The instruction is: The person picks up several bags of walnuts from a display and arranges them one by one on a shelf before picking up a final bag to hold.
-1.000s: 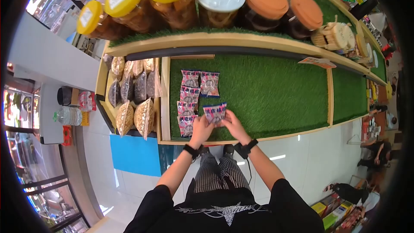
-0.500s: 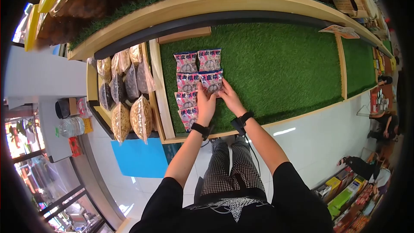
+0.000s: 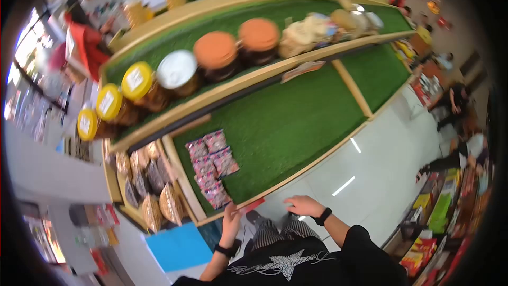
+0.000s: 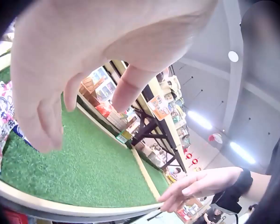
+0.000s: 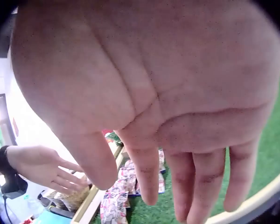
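Note:
Several pink and blue snack bags (image 3: 225, 161) lie in two columns on the green turf (image 3: 286, 127), at the left end of the display bin. My left hand (image 3: 229, 226) hovers at the bin's front rim, just below the lowest bag (image 3: 216, 196). It holds nothing, and its fingers look loosely bent in the left wrist view. Over the floor in front of the bin, my right hand (image 3: 307, 206) is also bare, its fingers (image 5: 205, 186) extended in the right wrist view.
Left of a wooden divider (image 3: 182, 180) are clear bags of nuts (image 3: 170, 204) and dark goods. Lidded jars (image 3: 215, 53) line the shelf behind. A price sign (image 3: 301, 71) hangs from its edge. A blue panel (image 3: 179, 246) stands below the bin front, beside something red (image 3: 252, 205).
The snack bag held in both hands now lies in the right column, below the upper bag. Both hands have let go and drawn back toward the body, and the head view has tilted.

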The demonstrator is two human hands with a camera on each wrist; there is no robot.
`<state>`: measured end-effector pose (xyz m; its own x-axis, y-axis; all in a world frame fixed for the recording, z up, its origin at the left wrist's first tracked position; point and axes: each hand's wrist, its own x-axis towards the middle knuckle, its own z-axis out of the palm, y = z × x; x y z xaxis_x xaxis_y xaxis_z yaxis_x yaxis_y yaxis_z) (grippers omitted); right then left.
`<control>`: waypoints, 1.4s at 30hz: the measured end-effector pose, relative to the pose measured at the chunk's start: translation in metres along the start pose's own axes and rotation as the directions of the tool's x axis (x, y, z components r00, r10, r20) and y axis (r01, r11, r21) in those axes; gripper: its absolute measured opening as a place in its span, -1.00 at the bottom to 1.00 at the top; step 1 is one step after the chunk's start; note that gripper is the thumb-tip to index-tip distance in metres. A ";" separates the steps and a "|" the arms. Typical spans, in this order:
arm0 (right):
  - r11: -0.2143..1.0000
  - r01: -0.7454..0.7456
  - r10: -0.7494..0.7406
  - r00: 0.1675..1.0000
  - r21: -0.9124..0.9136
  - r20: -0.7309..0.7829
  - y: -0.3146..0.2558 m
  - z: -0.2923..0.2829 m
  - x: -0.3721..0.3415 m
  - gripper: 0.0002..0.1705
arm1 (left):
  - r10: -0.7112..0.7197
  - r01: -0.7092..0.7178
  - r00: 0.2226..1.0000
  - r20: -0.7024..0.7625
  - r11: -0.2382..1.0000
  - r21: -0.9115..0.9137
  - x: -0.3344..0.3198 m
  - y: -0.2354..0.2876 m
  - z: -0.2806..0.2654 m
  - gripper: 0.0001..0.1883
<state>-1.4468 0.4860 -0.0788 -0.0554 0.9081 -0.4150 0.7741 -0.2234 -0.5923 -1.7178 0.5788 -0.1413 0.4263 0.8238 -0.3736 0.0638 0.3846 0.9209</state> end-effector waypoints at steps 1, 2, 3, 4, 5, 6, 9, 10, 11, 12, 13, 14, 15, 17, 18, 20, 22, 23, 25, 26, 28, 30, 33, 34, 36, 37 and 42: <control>0.995 -0.097 0.098 0.995 -0.033 0.033 0.004 -0.004 -0.028 -0.60 | -0.072 0.072 0.997 0.005 0.996 0.044 -0.017 -0.005 -0.002 -0.47; 0.992 -0.122 0.122 0.992 -0.020 -0.016 0.011 -0.009 -0.049 -0.60 | -0.055 0.053 0.998 0.015 0.995 0.083 -0.023 -0.002 0.005 -0.51; 0.994 -0.104 0.107 0.984 0.032 -0.145 0.019 -0.013 -0.069 -0.65 | -0.040 0.038 0.999 0.020 0.992 0.121 -0.026 0.005 0.014 -0.55; 0.994 -0.075 0.094 0.959 0.079 -0.268 0.020 -0.018 -0.086 -0.70 | -0.027 0.019 0.998 0.057 0.990 0.140 -0.025 0.017 0.025 -0.55; 0.992 -0.088 0.112 0.949 0.093 -0.295 0.018 -0.022 -0.102 -0.70 | -0.038 0.017 0.994 0.105 0.982 0.190 -0.025 0.029 0.036 -0.57; 0.981 -0.105 0.166 0.887 0.162 -0.430 0.013 -0.033 -0.118 -0.76 | -0.050 0.014 0.988 0.146 0.971 0.238 -0.024 0.038 0.048 -0.60; 0.959 -0.077 0.244 0.716 0.274 -0.654 0.017 -0.048 -0.157 -0.83 | -0.088 0.024 0.971 0.221 0.961 0.276 -0.007 0.063 0.091 -0.62; 0.959 -0.070 0.249 0.673 0.275 -0.696 0.021 -0.051 -0.170 -0.83 | -0.084 0.027 0.970 0.229 0.969 0.244 -0.003 0.073 0.109 -0.63; 0.959 -0.067 0.254 0.630 0.275 -0.734 0.027 -0.054 -0.184 -0.83 | -0.013 -0.065 0.972 0.233 0.943 0.327 -0.001 0.085 0.126 -0.65; 0.956 -0.077 0.269 0.614 0.283 -0.742 0.033 -0.058 -0.199 -0.83 | 0.072 -0.149 0.964 0.256 0.942 0.299 -0.002 0.097 0.148 -0.69; 0.952 -0.067 0.280 0.583 0.298 -0.763 0.039 -0.060 -0.212 -0.83 | 0.152 -0.227 0.950 0.274 0.936 0.267 -0.006 0.109 0.169 -0.73; 0.949 -0.056 0.290 0.549 0.311 -0.784 0.047 -0.063 -0.225 -0.82 | 0.138 -0.216 0.947 0.290 0.943 0.255 -0.009 0.120 0.190 -0.74; 0.947 -0.069 0.302 0.531 0.315 -0.792 0.057 -0.065 -0.237 -0.82 | 0.170 -0.247 0.934 0.315 0.943 0.223 -0.006 0.121 0.207 -0.70; 0.935 -0.082 0.341 0.475 0.345 -0.811 0.080 -0.067 -0.263 -0.83 | 0.240 -0.344 0.906 0.349 0.898 0.276 -0.005 0.118 0.245 -0.71; 0.932 -0.106 0.354 0.472 0.347 -0.807 0.094 -0.066 -0.275 -0.84 | 0.243 -0.365 0.895 0.374 0.881 0.302 -0.007 0.117 0.265 -0.72; 0.926 -0.154 0.377 0.439 0.345 -0.816 0.114 -0.068 -0.303 -0.84 | 0.226 -0.371 0.868 0.443 0.887 0.275 -0.015 0.117 0.307 -0.72; 0.917 -0.195 0.398 0.405 0.347 -0.823 0.132 -0.073 -0.327 -0.84 | 0.200 -0.383 0.836 0.512 0.880 0.282 -0.019 0.115 0.348 -0.72; 0.914 -0.209 0.401 0.353 0.346 -0.846 0.140 -0.074 -0.339 -0.85 | 0.202 -0.410 0.801 0.563 0.871 0.271 -0.020 0.113 0.369 -0.72; 0.902 -0.235 0.419 0.279 0.361 -0.864 0.151 -0.073 -0.359 -0.85 | 0.193 -0.438 0.750 0.632 0.861 0.257 -0.025 0.111 0.407 -0.72; 0.890 -0.240 0.439 0.216 0.388 -0.872 0.155 -0.073 -0.369 -0.86 | 0.222 -0.503 0.702 0.676 0.827 0.251 -0.028 0.111 0.425 -0.71; 0.871 -0.257 0.462 0.137 0.419 -0.876 0.166 -0.073 -0.385 -0.86 | 0.244 -0.587 0.617 0.748 0.776 0.231 -0.030 0.108 0.457 -0.70; 0.843 -0.210 0.516 0.050 0.496 -0.855 0.175 -0.064 -0.393 -0.86 | 0.239 -0.618 0.567 0.788 0.756 0.215 -0.038 0.112 0.484 -0.70; 0.798 -0.224 0.578 0.020 0.560 -0.816 0.176 -0.059 -0.405 -0.86 | 0.200 -0.656 0.501 0.842 0.722 0.219 -0.043 0.112 0.512 -0.70; 0.784 -0.227 0.593 0.002 0.578 -0.805 0.178 -0.056 -0.408 -0.86 | 0.171 -0.638 0.488 0.856 0.739 0.216 -0.042 0.108 0.521 -0.69; 0.756 -0.243 0.624 -0.013 0.608 -0.781 0.182 -0.048 -0.412 -0.85 | 0.127 -0.620 0.456 0.881 0.756 0.212 -0.039 0.103 0.538 -0.69; 0.742 -0.247 0.636 -0.034 0.623 -0.771 0.183 -0.047 -0.415 -0.85 | 0.116 -0.619 0.441 0.890 0.757 0.209 -0.037 0.101 0.546 -0.69; 0.685 -0.246 0.663 -0.181 0.686 -0.727 0.201 -0.052 -0.424 -0.84 | 0.088 -0.591 0.391 0.916 0.787 0.177 -0.014 0.093 0.594 -0.69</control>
<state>-1.2351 0.0747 0.0141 0.9813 -0.0552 0.1845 0.1112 -0.6196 -0.7770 -1.1820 0.3558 0.0152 0.9990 -0.0258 0.0368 -0.0422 -0.2573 0.9654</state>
